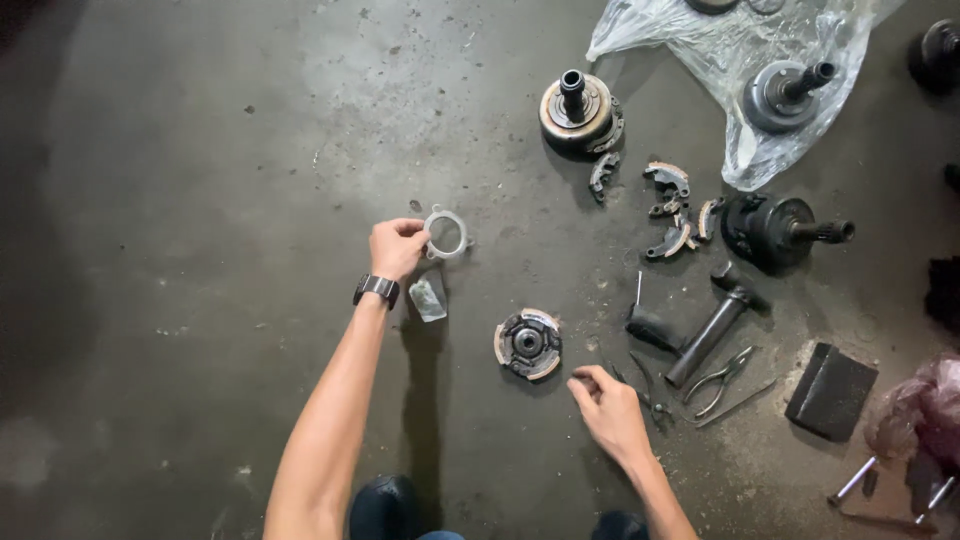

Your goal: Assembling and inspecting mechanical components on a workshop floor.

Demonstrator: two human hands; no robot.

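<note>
Single head-worn view, looking steeply down at concrete floor (pixel 200 150) from crouching height; wearer's forearms enter from 6 o'clock, parts spread toward 1–3 o'clock.

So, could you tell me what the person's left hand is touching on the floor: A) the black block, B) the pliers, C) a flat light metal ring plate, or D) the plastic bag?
C: the left hand grips the edge of the flat ring plate, far from the pliers.
</note>
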